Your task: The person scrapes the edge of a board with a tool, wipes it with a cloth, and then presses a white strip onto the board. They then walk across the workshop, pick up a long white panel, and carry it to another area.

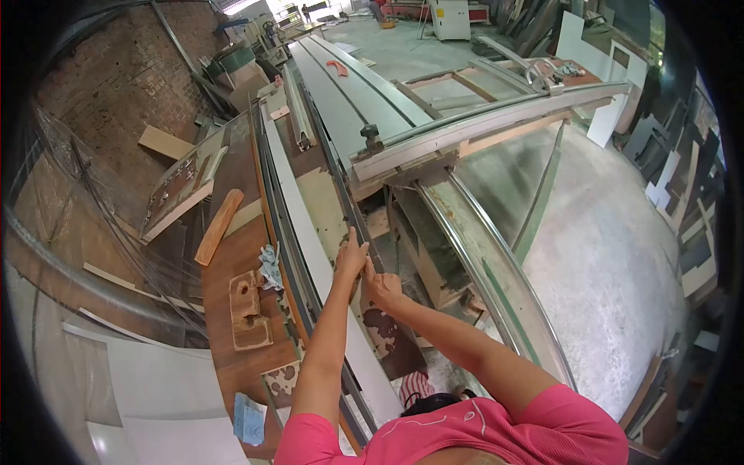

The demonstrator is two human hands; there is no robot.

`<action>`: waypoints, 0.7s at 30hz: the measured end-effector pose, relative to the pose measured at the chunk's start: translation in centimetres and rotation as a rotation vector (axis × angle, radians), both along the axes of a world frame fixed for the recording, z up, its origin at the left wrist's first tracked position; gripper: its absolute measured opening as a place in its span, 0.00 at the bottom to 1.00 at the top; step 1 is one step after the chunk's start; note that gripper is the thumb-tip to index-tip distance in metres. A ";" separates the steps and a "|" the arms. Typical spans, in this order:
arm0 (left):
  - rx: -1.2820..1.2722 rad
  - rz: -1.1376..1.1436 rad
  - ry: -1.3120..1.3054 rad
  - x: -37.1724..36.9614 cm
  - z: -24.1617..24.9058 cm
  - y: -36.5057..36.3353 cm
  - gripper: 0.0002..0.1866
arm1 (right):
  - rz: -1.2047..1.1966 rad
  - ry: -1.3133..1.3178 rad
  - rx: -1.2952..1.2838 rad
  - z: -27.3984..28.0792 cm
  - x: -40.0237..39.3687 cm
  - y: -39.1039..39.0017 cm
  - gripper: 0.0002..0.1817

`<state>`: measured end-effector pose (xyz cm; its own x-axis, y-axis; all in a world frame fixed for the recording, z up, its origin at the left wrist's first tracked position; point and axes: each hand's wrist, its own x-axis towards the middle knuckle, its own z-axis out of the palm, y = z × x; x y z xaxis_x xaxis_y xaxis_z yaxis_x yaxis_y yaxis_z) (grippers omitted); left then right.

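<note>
Both arms stretch forward over the worn bed of a large machine (381, 329). My left hand (352, 257) is at a dark narrow edge, its index finger pointing forward and the other fingers curled. Just right of it and slightly nearer, my right hand (381, 288) is closed, its fingertips beside the left hand. Whether anything small lies between the fingers cannot be made out. A long white strip (310, 225) runs along the left of the hands. Ahead lies the grooved sliding table (349, 85) with a black clamp knob (371, 136).
Left, a brown board carries a carved wooden block (249, 310), a crumpled cloth (270, 267), a wooden strip (219, 226) and a blue packet (249, 419). A long fence (496, 132) crosses ahead to the right. Metal rails (496, 256) run at right. An orange tool (338, 68) lies farther off.
</note>
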<state>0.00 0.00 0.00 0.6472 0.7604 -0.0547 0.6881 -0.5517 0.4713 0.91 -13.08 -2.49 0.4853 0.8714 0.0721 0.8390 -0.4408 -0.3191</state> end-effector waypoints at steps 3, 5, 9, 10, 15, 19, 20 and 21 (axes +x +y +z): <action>-0.007 -0.087 0.063 -0.7 0.6 -2.4 0.30 | 0.069 0.047 0.035 0.3 0.8 -1.2 0.34; 0.013 -0.161 0.099 -1.3 1.1 -3.7 0.28 | 0.144 -0.023 0.189 -0.9 0.8 -1.3 0.18; 0.061 0.013 0.086 0.2 0.8 -4.8 0.19 | 0.139 0.084 0.273 -3.9 2.5 1.0 0.08; -0.025 0.114 0.064 0.3 1.7 -5.6 0.16 | 0.257 -0.116 0.097 -2.5 2.8 0.4 0.07; 0.291 -0.147 0.135 -0.6 -2.6 -3.1 0.12 | 0.241 -0.078 -0.191 0.5 1.6 0.0 0.14; 0.127 0.028 0.185 -0.2 0.0 -5.3 0.11 | 0.292 -0.036 -0.213 1.1 1.9 -0.2 0.15; 0.123 0.036 0.173 -0.3 0.4 -5.2 0.12 | 0.265 -0.034 -0.175 1.1 1.9 0.3 0.14; 0.109 0.041 0.169 -0.3 0.7 -4.9 0.12 | 0.239 -0.022 -0.146 0.6 2.0 0.7 0.13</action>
